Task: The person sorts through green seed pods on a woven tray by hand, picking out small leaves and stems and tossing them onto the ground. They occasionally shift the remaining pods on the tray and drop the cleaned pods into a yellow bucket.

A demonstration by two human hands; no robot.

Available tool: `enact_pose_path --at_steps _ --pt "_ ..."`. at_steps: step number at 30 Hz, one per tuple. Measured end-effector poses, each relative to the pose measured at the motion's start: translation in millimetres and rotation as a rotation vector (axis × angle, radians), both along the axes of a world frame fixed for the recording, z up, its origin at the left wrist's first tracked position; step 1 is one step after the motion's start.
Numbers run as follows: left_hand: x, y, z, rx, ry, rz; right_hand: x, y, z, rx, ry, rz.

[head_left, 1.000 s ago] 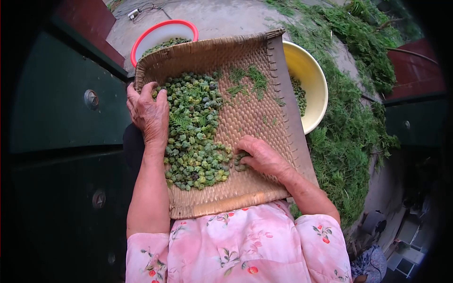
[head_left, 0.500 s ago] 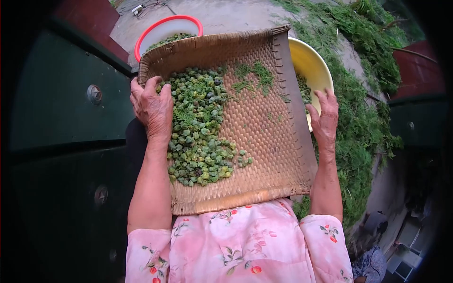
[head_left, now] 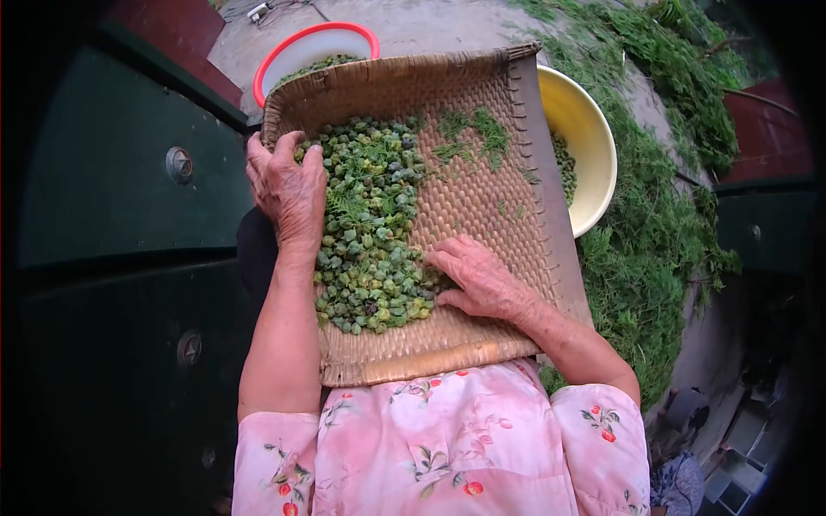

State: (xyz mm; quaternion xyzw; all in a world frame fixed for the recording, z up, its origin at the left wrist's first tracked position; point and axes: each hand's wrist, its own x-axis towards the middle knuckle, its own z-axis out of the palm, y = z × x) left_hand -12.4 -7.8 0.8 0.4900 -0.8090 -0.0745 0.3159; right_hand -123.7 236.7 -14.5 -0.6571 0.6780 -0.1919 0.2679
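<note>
A woven tray [head_left: 482, 206] rests across the lap, its far side raised. Green seed cones [head_left: 366, 228] lie heaped over its left half, with bits of green leaf among them. A few leafy sprigs [head_left: 490, 136] lie apart at the upper right of the weave. My left hand [head_left: 291, 185] grips the tray's left edge, fingers bent over the rim beside the heap. On the heap's right side rests my right hand [head_left: 477, 279], its fingers bent at the cones and its thumb apart; whether anything is between them is hidden.
Beyond the tray stands a white basin with a red rim [head_left: 375, 45], holding green pieces. A yellow basin [head_left: 594, 146] with cones is at the right. Cut green branches [head_left: 645, 232] cover the ground there. Dark green metal doors [head_left: 112, 172] stand at the left.
My right hand has come from the yellow basin on the right, over the tray, to the heap's right edge. My left hand keeps its hold on the tray.
</note>
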Motion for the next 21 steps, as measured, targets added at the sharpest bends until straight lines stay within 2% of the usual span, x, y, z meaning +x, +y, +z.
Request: enact_pose_path --at_steps 10,16,21 --pt "0.8 -0.3 0.7 0.006 -0.009 0.0 13.3 4.8 1.1 0.099 0.0 -0.105" --pt "0.6 -1.8 -1.4 0.016 -0.018 0.005 10.9 4.7 0.8 0.089 -0.028 -0.022" --pt "-0.4 -0.1 0.7 0.013 -0.011 0.0 11.9 11.3 -2.6 0.151 -0.035 -0.046"
